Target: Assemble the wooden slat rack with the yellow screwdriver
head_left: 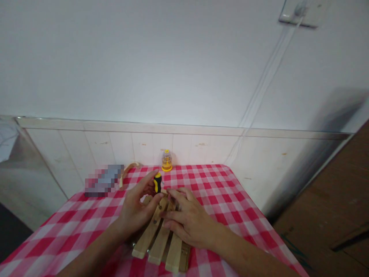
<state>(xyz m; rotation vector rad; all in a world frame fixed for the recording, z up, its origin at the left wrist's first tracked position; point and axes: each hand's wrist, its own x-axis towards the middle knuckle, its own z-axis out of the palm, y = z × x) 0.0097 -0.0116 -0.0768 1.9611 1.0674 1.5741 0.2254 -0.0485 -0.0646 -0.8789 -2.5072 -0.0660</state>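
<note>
Wooden slats (150, 238) lie on the checked cloth (230, 200). Press your right hand (188, 225), spread flat, onto them. Your left hand (135, 211) pinches the screwdriver (157, 183); hold it vertical.

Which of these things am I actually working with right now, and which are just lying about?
In use: screwdriver, gripped by the left hand; wooden slats, under the right hand.
Lying about: yellow jar, curved wooden strip, both at the far edge of the checked cloth.
</note>
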